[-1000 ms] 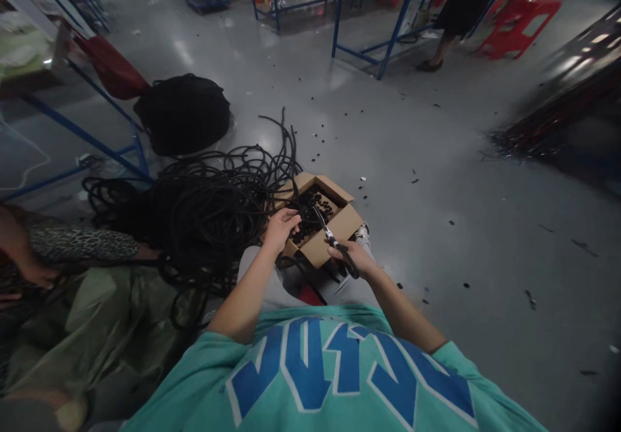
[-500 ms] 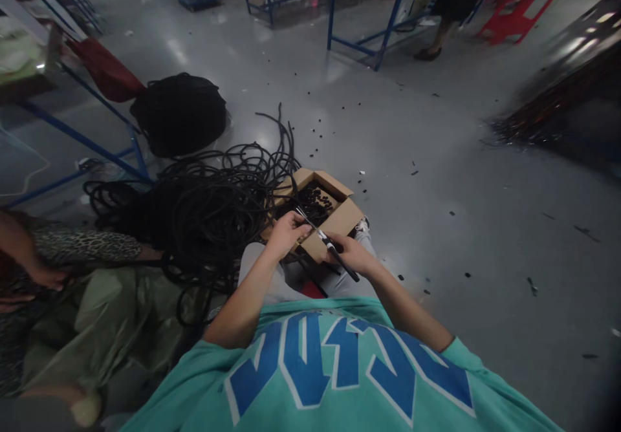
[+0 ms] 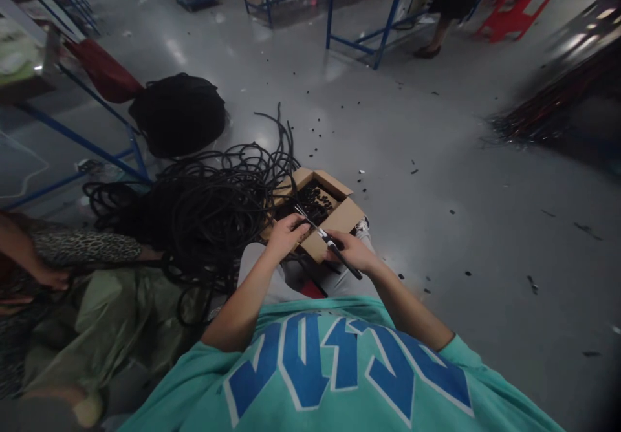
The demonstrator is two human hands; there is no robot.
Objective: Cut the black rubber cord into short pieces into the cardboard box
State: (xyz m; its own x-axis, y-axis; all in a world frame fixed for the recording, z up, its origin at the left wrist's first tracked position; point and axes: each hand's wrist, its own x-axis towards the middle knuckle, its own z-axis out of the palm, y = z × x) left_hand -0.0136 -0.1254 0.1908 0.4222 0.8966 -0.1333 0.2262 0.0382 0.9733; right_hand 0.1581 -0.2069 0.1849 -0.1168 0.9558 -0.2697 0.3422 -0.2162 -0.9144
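Note:
Wrapped round the black handle of a scissors-like cutting tool is my right hand. Its metal blades point up and left, toward my left hand. My left hand is closed in a pinch near the blade tips; what it holds is too small to make out. Both hands are over the near side of an open cardboard box, which has several short black pieces inside. A large tangle of black cord lies against the box's left side.
A black bag sits behind the cord. At the left are a blue-framed table and a person's hand. Small scraps dot the grey floor. Red stools and another person's leg are farther back.
The cutting tool and my right hand have shifted very slightly; my left hand stays almost in place by the blade tips.

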